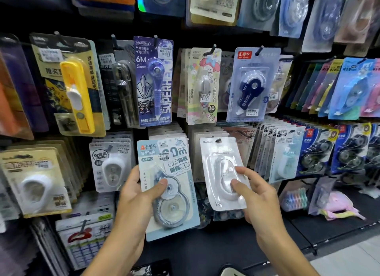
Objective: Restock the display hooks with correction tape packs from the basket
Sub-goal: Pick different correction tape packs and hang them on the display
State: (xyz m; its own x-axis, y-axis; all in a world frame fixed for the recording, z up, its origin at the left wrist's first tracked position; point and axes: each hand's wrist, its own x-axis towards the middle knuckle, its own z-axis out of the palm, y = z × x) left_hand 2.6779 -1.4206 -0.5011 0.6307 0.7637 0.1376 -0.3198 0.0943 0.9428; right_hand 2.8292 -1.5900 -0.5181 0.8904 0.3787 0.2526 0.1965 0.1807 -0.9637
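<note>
My left hand (pixel 141 195) grips a light blue correction tape pack (pixel 174 218) with "20m" printed on it, thumb across its clear blister. My right hand (pixel 253 195) holds a white correction tape pack (pixel 218 152), thumb and fingers pinching its blister. Both packs are raised side by side in front of the lower row of display hooks. The white pack's hang hole sits just in front of a stack of hanging cards (pixel 207 135). The basket is barely visible, if at all, at the bottom edge.
A black pegboard wall carries many hanging packs: a yellow one (pixel 78 94), a purple "6M" pack (pixel 153 80), a My Melody pack (pixel 203 84), a navy tape pack (pixel 251 84). A dark shelf (pixel 329 226) at lower right holds loose items.
</note>
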